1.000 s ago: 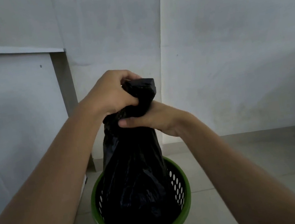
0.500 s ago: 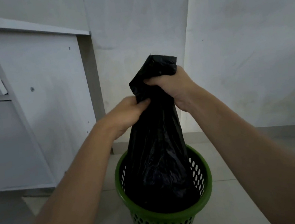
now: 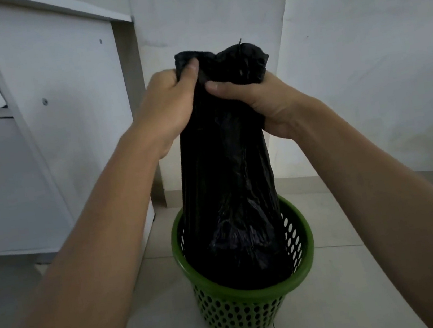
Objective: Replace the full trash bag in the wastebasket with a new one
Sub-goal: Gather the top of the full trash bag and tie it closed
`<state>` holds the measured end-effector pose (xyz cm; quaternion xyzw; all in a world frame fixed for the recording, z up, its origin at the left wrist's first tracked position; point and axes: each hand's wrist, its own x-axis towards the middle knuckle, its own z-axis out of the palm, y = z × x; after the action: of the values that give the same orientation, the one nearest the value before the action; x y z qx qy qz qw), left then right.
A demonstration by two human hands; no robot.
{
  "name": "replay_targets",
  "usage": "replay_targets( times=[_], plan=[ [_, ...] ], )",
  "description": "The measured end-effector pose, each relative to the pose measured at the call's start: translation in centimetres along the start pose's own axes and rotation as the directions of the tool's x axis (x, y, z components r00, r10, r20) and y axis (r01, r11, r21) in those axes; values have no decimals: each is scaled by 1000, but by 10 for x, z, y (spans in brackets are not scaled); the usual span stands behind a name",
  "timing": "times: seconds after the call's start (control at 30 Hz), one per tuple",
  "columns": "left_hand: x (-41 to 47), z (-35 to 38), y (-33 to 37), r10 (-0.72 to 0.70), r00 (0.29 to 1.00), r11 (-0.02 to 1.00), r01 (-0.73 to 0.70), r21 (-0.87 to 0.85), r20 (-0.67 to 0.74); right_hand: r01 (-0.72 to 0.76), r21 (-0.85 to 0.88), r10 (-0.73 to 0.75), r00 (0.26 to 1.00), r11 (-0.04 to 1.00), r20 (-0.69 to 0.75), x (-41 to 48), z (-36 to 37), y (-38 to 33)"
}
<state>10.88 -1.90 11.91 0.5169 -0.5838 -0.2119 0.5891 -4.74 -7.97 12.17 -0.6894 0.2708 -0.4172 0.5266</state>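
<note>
A black trash bag point(image 3: 230, 189) stands stretched upward out of a green perforated wastebasket point(image 3: 247, 315) on the tiled floor. Its lower part still sits inside the basket. My left hand point(image 3: 168, 106) grips the gathered neck of the bag from the left, thumb on top. Opposite it, my right hand point(image 3: 265, 101) clutches the same neck from the right, side by side at the same height. The bunched top of the bag sticks out above both hands.
A white cabinet point(image 3: 64, 115) stands close to the left of the basket. White walls meet in a corner behind the bag. Light floor tiles point(image 3: 365, 282) extend to the right and front of the basket.
My left hand has risen to the level of my right hand on the bag's neck. The bunched top is spread wider between them. The view has shifted left and nearer.
</note>
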Motion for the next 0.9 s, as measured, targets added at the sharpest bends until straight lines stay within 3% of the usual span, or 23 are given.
replay_targets(
  times=[0.1,0.23,0.3,0.4,0.47,0.57,0.67,0.73,0.83,0.9],
  plan=[
    [0,15,2,9,999,1000,-10,0,-43,-26,-134,42,992,991,122,-2,6,-2],
    [2,34,-1,30,997,986,-42,-163,-74,-15,-339,7,1000,941,-25,1,17,-4],
    [4,37,-11,54,997,974,-64,-217,-53,-65,-237,28,988,969,-155,4,18,-3],
    [-3,39,-39,72,970,945,9,-328,234,-97,-5,92,955,995,-281,5,19,0],
    [-9,40,-59,120,906,977,-36,-209,406,-117,37,122,927,993,-354,8,18,0],
    [-14,48,-80,132,901,989,-150,11,414,-116,116,152,912,986,-382,12,12,-8],
    [-24,65,-80,50,921,998,-56,3,386,-125,131,163,927,983,-337,17,23,-8],
    [-30,81,-77,-53,954,998,61,-20,296,-146,142,187,921,979,-340,20,28,-2],
    [-26,90,-76,-220,948,940,268,-209,228,-103,165,158,918,981,-364,24,15,11],
    [-22,91,-78,-264,929,879,343,-331,261,-40,46,52,952,998,-301,20,-7,24]
  ],
)
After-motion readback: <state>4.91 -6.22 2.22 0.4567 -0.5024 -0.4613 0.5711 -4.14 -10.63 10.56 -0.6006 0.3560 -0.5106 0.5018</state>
